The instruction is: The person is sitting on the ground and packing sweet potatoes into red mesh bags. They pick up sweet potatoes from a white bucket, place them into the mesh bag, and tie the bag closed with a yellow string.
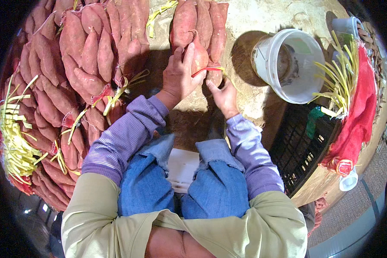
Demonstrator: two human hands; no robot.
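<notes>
In front of me lies a red mesh bag of sweet potatoes [183, 22], its near end towards me. My left hand [180, 75] rests on that end, fingers spread over a round sweet potato [199, 56], its thumb against a red strip of the netting [206, 69]. Close on its right, my right hand [224, 96] has thumb and fingers together at a yellow tie strip [229, 79] beside the lowest sweet potato [214, 77]. Part of the strip is hidden by the fingers.
Filled mesh bags of sweet potatoes [84, 48] are piled on the left, with a bundle of yellow strips [17, 145]. At right stand a white plastic bucket [271, 64] and a black plastic crate [296, 145], with red mesh bags [358, 113] and more yellow strips [338, 74].
</notes>
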